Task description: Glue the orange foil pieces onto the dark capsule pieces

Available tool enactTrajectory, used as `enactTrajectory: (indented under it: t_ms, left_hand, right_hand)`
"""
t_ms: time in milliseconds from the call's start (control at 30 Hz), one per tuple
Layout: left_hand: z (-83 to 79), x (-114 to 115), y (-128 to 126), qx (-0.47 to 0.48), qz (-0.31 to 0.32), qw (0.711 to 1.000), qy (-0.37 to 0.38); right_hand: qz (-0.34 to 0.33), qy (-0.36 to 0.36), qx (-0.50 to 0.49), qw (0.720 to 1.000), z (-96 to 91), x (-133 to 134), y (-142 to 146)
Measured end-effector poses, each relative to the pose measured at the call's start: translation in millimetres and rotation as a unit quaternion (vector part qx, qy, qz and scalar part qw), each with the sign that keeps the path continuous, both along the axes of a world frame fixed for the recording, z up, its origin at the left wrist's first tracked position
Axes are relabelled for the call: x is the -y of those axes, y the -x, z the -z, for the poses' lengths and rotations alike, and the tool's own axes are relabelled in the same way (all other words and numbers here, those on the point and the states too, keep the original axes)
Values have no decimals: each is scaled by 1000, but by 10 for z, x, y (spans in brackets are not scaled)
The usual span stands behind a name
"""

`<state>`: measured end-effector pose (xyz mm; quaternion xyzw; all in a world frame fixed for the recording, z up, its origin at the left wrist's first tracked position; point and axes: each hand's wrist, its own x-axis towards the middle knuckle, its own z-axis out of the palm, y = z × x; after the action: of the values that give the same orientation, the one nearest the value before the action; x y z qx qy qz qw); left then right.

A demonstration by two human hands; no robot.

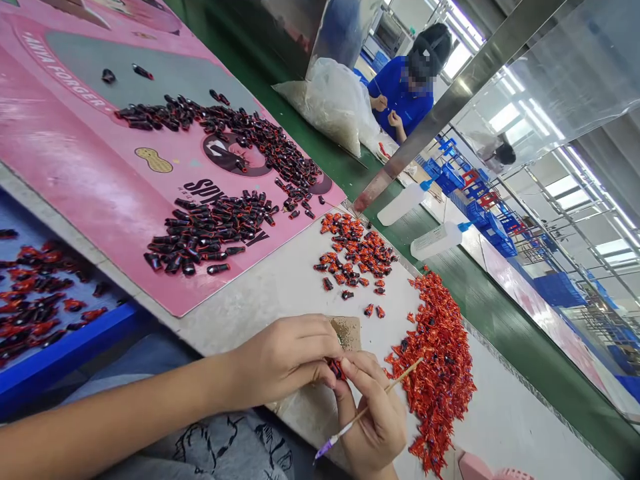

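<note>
My left hand [287, 357] is closed in a pinch on a small red and black piece [336, 369] at the near edge of the white worktop [285, 287]. My right hand [375, 413] is closed round a thin wooden stick with a purple end [367, 408] and also touches the small piece. The stick's tip points at a heap of red scraps [440, 373] just to the right. Behind my fingers lies a small brown sanding pad [347, 331].
A pink printed board [75, 167] carries two piles of dark finished pieces [210, 230]. Loose red-black pieces [357, 253] lie on the worktop. A blue tray [65, 347] at left holds more. Two white squeeze bottles [437, 240] lie on the green belt. A person in blue works beyond.
</note>
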<state>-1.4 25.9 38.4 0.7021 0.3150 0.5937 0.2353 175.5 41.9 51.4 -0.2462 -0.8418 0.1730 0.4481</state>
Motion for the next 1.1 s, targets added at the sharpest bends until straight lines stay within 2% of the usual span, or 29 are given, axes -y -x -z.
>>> enactTrajectory:
  t_ms: [100,300,500,600,900,1100]
  left_hand:
    - [14,1,-20,4,-4,1000,-7]
    - [55,47,-135,58,-17,998,21]
    - [38,17,-156,126,-7,979,160]
    - [26,11,-170,158,7,968,192]
    - [-28,22,-194,175,38,959,221]
    - [-21,54,-199,204,51,947,241]
  right_hand:
    - [-14,17,-2,1000,-16,-3,16]
    - [-1,22,-38,999,-23,8,69]
    - [5,41,-32,999,-4,-7,18]
    - [20,23,-25,999,7,-4,-17]
    - [36,-24,4,999,-48,-21,-38]
    - [-2,34,-18,999,-69,-43,-72]
